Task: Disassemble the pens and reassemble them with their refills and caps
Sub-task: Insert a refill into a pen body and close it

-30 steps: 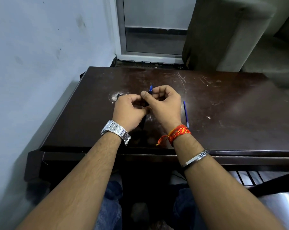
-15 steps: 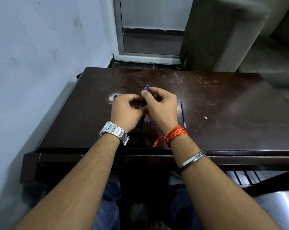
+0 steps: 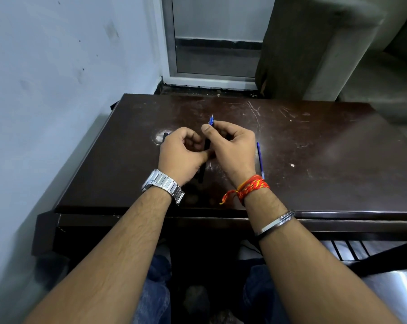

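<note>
Hands meet above the middle of a dark wooden table (image 3: 314,141) with a scratched, glossy top.

Right hand (image 3: 232,148): fingers curled, thumb and forefinger pinched on a blue refill (image 3: 211,119). Only the tip end of this refill shows, projecting up and away from the fingers. The rest is covered by the hand.

Left hand (image 3: 181,153): fingers curled inward into a loose fist, thumb extended toward the right hand and touching it near the base of the right thumb. A dark pen barrel (image 3: 203,160) runs between the two hands, one end dropping below them toward the near table edge. Which hand clamps the barrel cannot be told, as the fingers hide the contact points.

A second blue refill (image 3: 260,160) lies flat on the table just right of the right hand, aligned roughly front to back, apart from the hand.

A small dark part (image 3: 165,135), possibly a cap, shows just beyond the left knuckles on a pale worn patch of the tabletop; its identity is unclear.

Left wrist carries a metal watch (image 3: 162,183). Right wrist carries a red-and-orange thread band (image 3: 251,187), with a metal bangle (image 3: 275,222) further up the forearm.
</note>
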A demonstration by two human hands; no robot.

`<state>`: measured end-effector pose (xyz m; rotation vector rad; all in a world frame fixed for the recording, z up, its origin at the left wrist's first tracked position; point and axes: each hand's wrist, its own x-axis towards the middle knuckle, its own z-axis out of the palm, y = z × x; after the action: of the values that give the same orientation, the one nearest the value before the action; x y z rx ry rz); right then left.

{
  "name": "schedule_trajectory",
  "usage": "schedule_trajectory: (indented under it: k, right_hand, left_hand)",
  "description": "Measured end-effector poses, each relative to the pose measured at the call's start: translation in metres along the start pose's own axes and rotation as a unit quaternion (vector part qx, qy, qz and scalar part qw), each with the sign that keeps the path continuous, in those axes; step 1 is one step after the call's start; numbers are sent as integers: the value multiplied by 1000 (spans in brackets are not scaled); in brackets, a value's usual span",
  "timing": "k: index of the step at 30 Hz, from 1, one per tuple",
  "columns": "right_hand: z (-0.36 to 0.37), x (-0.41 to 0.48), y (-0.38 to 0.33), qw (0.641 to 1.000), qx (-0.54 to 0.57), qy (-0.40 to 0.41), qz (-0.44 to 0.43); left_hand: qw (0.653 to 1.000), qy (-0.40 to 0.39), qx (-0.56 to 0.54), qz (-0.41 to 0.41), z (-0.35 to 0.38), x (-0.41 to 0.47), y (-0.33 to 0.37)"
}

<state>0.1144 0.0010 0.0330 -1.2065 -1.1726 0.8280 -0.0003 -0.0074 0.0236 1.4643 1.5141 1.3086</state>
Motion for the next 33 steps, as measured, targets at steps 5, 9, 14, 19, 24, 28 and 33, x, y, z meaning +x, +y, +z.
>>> schedule_trajectory:
  k: [5, 9, 14, 19, 24, 28, 33]
  right_hand:
    - [-2, 0, -1, 1000, 2, -5, -6]
    - [-3, 1, 0, 1000, -3, -9, -3]
    - [-6, 1, -2, 1000, -3, -30, -3]
    - [-5, 0, -2, 999, -40, -23, -7]
    - [-4, 3, -1, 999, -40, -25, -7]
    - [-2, 6, 7, 996, -36, -62, 55]
    - [-3, 2, 30, 907, -358, -219, 19]
  left_hand:
    - [999, -44, 0, -14, 0, 0, 4]
    - [1000, -26, 1, 0, -3, -2, 1]
    - [998, -51, -20, -29, -3, 0, 4]
    - [998, -51, 23, 13, -4, -3, 5]
    - [997, -16, 71, 39, -6, -3, 9]
    - [993, 32, 108, 24, -10, 2, 3]
    - [988, 126, 85, -27, -17, 6, -1]
